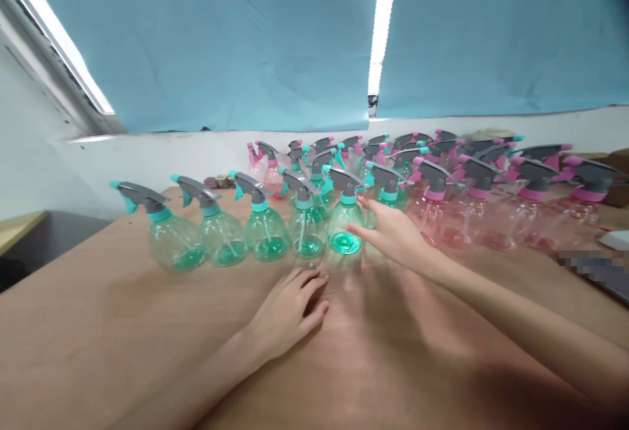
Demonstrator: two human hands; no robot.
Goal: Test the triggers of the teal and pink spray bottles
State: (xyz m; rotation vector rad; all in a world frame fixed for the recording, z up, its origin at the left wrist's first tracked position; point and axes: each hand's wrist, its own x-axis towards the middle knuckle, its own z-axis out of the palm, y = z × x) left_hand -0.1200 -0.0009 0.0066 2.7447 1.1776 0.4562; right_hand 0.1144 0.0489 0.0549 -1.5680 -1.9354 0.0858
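My right hand holds a clear green spray bottle by its right side. The thumb lies across the front of the bottle and the index finger is near its turquoise collar; the other fingers are partly hidden. This bottle stands upright, with a grey and turquoise trigger head. My left hand rests palm down on the table, fingers apart and holding nothing, in front of another green spray bottle. Further left, more green spray bottles stand in the same row.
Pink spray bottles continue the row to the right, with several more bottles crowded behind. A dark flat object lies at the right on the wooden table. Blue sheets cover the windows beyond.
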